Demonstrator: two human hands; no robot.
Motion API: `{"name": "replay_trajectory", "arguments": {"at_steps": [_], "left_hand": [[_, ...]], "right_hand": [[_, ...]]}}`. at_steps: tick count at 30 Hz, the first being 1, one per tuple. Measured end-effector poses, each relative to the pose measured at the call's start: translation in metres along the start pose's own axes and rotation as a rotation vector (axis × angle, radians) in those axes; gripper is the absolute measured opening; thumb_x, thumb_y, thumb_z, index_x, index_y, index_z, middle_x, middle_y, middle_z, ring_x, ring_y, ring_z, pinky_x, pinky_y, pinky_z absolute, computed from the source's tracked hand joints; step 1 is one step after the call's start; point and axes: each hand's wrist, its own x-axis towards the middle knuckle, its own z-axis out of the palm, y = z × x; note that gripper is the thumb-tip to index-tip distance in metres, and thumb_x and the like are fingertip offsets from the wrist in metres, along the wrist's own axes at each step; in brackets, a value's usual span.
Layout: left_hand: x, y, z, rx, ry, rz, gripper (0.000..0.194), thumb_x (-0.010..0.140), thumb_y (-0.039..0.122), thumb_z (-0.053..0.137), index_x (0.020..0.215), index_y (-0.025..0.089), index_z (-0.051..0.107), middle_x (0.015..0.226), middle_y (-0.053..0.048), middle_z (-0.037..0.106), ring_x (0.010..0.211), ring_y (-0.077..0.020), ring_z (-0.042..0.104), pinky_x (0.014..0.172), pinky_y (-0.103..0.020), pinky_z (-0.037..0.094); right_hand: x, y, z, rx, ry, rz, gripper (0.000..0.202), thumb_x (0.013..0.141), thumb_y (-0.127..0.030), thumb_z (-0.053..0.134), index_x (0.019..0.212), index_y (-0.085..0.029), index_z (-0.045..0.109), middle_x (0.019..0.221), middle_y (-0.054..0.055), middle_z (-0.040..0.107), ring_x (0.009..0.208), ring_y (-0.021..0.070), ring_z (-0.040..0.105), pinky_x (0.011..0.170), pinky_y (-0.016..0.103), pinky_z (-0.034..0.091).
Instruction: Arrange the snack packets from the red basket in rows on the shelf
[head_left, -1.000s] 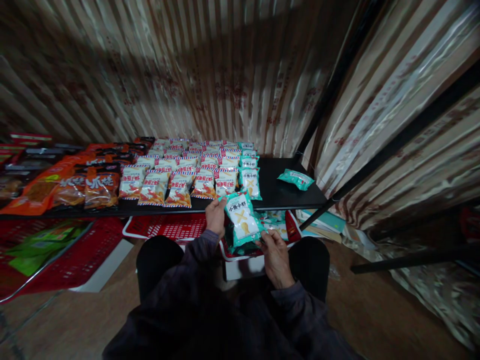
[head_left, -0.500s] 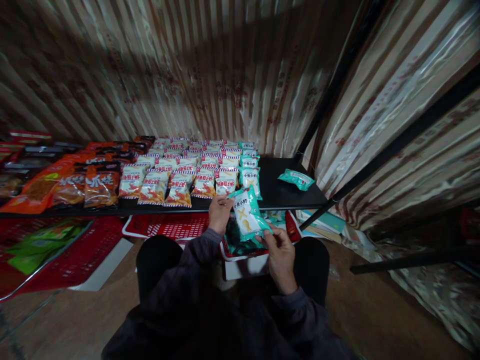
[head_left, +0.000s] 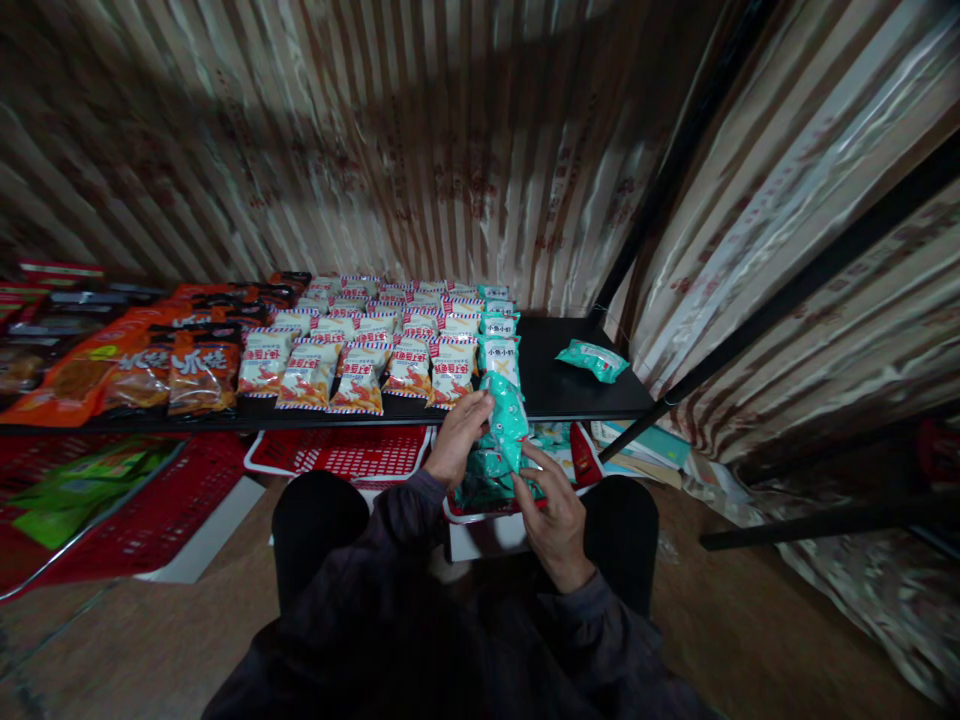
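Note:
Between my hands is a teal snack bag (head_left: 505, 418), turned so its plain teal side shows, just in front of the shelf edge. My left hand (head_left: 461, 436) grips its upper left edge. The fingers of my right hand (head_left: 553, 508) pinch its lower end. Below it, a red basket (head_left: 587, 452) holds more teal bags, partly hidden by my hands. Straight beyond the held bag, a row of teal and white snack bags (head_left: 499, 350) runs back along the shelf. One more teal bag (head_left: 594, 360) lies apart on the right.
The black shelf (head_left: 559, 385) carries several white and red snack bags (head_left: 360, 375) and orange and black packs (head_left: 199, 370). Under it are another red basket (head_left: 337, 455) and one with green packs (head_left: 82, 485). A black post (head_left: 645, 425) stands at the right; striped curtain (head_left: 420, 150) hangs behind.
The teal bag has turned from its white printed front to its teal side and shifted slightly right. My left hand has moved right with it.

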Motion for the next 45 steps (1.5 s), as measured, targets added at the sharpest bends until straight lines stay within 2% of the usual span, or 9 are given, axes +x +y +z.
{"name": "replay_trajectory", "arguments": {"at_steps": [8,11,17,21,26,30,33,37,45], "left_hand": [[0.001,-0.001,0.004,0.002,0.052,-0.077,0.048,0.059,0.053,0.081,0.089,0.019,0.068,0.093,-0.006,0.071,0.094,-0.0222,0.063,0.076,-0.029,0.046],[0.003,-0.006,0.005,-0.012,0.092,-0.119,0.046,0.057,0.047,0.084,0.088,0.018,0.067,0.098,-0.007,0.07,0.096,-0.0219,0.063,0.078,-0.03,0.047],[0.005,-0.029,0.004,0.03,0.108,-0.07,0.034,0.053,0.034,0.087,0.073,0.016,0.067,0.078,-0.004,0.069,0.081,-0.0175,0.063,0.077,-0.029,0.046],[0.007,-0.042,-0.001,0.013,0.157,-0.105,0.032,0.051,0.03,0.087,0.073,0.016,0.068,0.077,-0.004,0.07,0.08,-0.0185,0.064,0.077,-0.03,0.047],[0.009,-0.042,-0.007,0.046,0.172,-0.146,0.032,0.047,0.032,0.088,0.067,0.017,0.068,0.072,-0.002,0.069,0.076,-0.0184,0.063,0.074,-0.029,0.046],[0.007,-0.038,-0.012,0.047,0.083,-0.257,0.036,0.049,0.036,0.087,0.073,0.018,0.068,0.066,-0.001,0.068,0.066,-0.0176,0.062,0.063,-0.028,0.044],[0.008,-0.038,-0.015,0.094,0.08,-0.271,0.036,0.047,0.035,0.088,0.071,0.018,0.067,0.062,0.0,0.067,0.063,-0.017,0.062,0.06,-0.026,0.043],[0.009,-0.042,-0.018,0.095,0.127,-0.206,0.034,0.051,0.039,0.086,0.06,0.018,0.06,0.055,0.003,0.06,0.057,-0.0133,0.056,0.055,-0.024,0.041],[0.011,-0.043,-0.025,-0.018,0.211,-0.151,0.04,0.056,0.049,0.08,0.074,0.017,0.064,0.059,0.003,0.061,0.056,-0.0121,0.057,0.057,-0.024,0.042]], "right_hand": [[-0.001,-0.004,0.004,-0.142,-0.247,-0.115,0.02,0.087,-0.008,0.053,0.084,-0.023,0.067,0.124,0.007,0.067,0.129,0.0267,0.05,0.102,0.051,0.049],[-0.005,-0.007,0.01,-0.127,-0.326,-0.149,0.023,0.086,-0.005,0.051,0.083,-0.022,0.067,0.122,0.008,0.068,0.13,0.0263,0.05,0.102,0.049,0.051],[-0.004,0.002,0.016,-0.059,-0.373,-0.178,0.029,0.085,-0.002,0.044,0.089,-0.019,0.068,0.126,0.012,0.065,0.13,0.0237,0.052,0.103,0.044,0.052],[0.001,0.009,0.017,-0.005,-0.421,-0.171,0.029,0.088,-0.005,0.044,0.092,-0.021,0.068,0.125,0.009,0.066,0.127,0.0209,0.055,0.105,0.042,0.051],[0.0,0.007,0.017,0.114,-0.586,-0.213,0.029,0.09,-0.006,0.045,0.093,-0.021,0.069,0.124,0.008,0.068,0.123,0.0197,0.059,0.103,0.039,0.052],[0.003,0.0,0.014,0.078,-0.746,-0.264,0.027,0.091,-0.008,0.047,0.097,-0.022,0.069,0.12,0.006,0.07,0.121,0.019,0.06,0.1,0.036,0.055],[0.006,-0.006,0.012,0.101,-0.827,-0.268,0.027,0.092,-0.009,0.048,0.099,-0.024,0.069,0.117,0.004,0.071,0.12,0.0185,0.061,0.097,0.034,0.056],[0.004,-0.006,0.013,0.131,-0.78,-0.264,0.024,0.092,-0.01,0.05,0.096,-0.024,0.069,0.117,0.005,0.071,0.12,0.019,0.061,0.098,0.034,0.055],[-0.01,0.004,0.006,0.053,-0.585,-0.233,0.012,0.091,-0.017,0.056,0.096,-0.021,0.067,0.127,0.011,0.065,0.136,0.025,0.045,0.106,0.047,0.048]]}}
